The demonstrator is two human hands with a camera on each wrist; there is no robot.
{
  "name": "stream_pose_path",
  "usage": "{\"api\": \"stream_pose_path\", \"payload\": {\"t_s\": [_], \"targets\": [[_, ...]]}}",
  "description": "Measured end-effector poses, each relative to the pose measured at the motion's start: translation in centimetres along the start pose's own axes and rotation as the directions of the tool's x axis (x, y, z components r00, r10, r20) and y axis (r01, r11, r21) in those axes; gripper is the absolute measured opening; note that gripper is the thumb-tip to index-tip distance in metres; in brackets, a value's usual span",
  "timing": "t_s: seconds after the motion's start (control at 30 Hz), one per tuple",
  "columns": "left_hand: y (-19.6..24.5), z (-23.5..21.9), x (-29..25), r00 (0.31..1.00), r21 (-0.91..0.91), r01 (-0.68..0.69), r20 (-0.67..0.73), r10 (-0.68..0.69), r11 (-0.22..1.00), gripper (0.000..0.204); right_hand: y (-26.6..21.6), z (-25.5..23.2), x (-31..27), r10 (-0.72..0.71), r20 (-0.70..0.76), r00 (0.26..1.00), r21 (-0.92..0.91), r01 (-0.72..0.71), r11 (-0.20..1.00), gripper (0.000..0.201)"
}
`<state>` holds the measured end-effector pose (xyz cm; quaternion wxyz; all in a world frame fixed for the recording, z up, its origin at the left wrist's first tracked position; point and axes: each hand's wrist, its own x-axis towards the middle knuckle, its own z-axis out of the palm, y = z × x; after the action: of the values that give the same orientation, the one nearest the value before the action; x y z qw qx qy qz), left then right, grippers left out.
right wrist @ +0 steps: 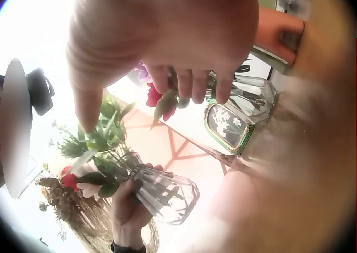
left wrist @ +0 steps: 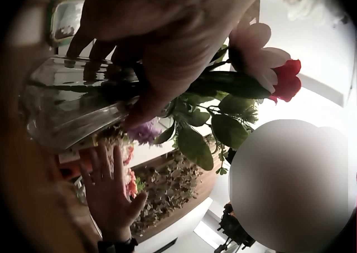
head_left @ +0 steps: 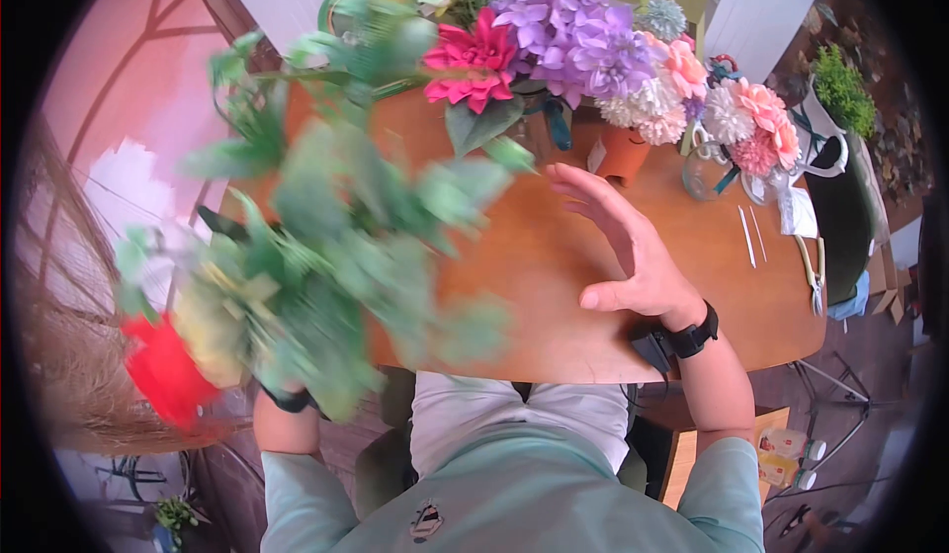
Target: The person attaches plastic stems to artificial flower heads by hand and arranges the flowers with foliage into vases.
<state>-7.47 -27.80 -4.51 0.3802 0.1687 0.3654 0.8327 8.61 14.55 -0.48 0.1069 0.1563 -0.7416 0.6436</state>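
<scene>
My left hand point(left wrist: 162, 35) grips the neck of a clear faceted glass vase point(left wrist: 56, 113), its fingers wrapped round it. Green leaves point(head_left: 336, 217), blurred in the head view, spill from the vase along with a red flower point(head_left: 168, 370) and a pale pink flower point(left wrist: 262, 55). In the head view the foliage hides most of that hand, off the table's left side. My right hand point(head_left: 633, 256) is held over the table with its fingers extended and thumb spread, holding nothing. The right wrist view shows the gripped vase point(right wrist: 173, 200) tilted.
Purple flowers point(head_left: 573, 29) and a magenta flower point(head_left: 474, 59) stand at the back of the wooden table point(head_left: 534, 296). An orange pot point(head_left: 623, 155) and a small glass vase point(head_left: 702, 172) are beside them. Pliers point(head_left: 814, 276) and thin white sticks point(head_left: 746, 237) lie on the right.
</scene>
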Motion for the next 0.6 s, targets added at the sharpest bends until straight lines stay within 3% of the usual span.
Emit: {"api": "stream_pose_path", "payload": {"t_s": [0.03, 0.07, 0.1, 0.13, 0.23, 0.43, 0.5, 0.6], "targets": [[0.8, 0.0, -0.8, 0.993, -0.002, -0.12, 0.003, 0.12, 0.993, 0.033, -0.1, 0.1, 0.0, 0.03, 0.001, 1.0, -0.002, -0.03, 1.0, 0.113], [2.5, 4.2, 2.2, 0.923, 0.699, -0.187, -0.116, 0.368, 0.69, 0.032, 0.0, 0.3, 0.0, 0.027, 0.009, 1.0, 0.006, -0.027, 1.0, 0.113], [3.9, 4.7, 5.0, 0.893, 0.833, -0.228, -0.029, 0.45, 0.505, 0.032, 0.0, 0.4, 0.0, 0.042, 0.003, 0.999, 0.005, -0.042, 0.999, 0.109], [4.9, 6.6, 7.0, 0.821, 0.85, -0.12, -0.205, 0.533, 0.513, 0.037, 0.1, 0.5, 0.1, 0.057, -0.001, 0.998, 0.003, -0.057, 0.998, 0.106], [7.0, 2.2, 12.2, 0.785, 0.834, -0.089, -0.278, 0.554, 0.545, 0.053, 0.3, 0.7, 0.1, 0.075, -0.002, 0.997, -0.017, -0.075, 0.997, 0.098], [5.1, 0.9, 18.7, 0.785, 0.812, -0.205, -0.198, 0.587, 0.547, 0.052, 1.1, 0.1, 0.1, 0.134, -0.031, 0.991, -0.048, -0.135, 0.99, 0.091], [4.5, 0.9, 19.3, 0.834, 0.823, -0.168, -0.174, 0.523, 0.543, 0.056, 1.5, -0.1, 0.1, 0.149, -0.047, 0.988, -0.053, -0.152, 0.987, 0.089], [4.7, 1.1, 19.4, 0.837, 0.846, -0.075, -0.234, 0.495, 0.527, 0.06, 2.2, 0.0, 0.5, 0.205, -0.121, 0.971, -0.021, -0.209, 0.978, 0.087]]}}
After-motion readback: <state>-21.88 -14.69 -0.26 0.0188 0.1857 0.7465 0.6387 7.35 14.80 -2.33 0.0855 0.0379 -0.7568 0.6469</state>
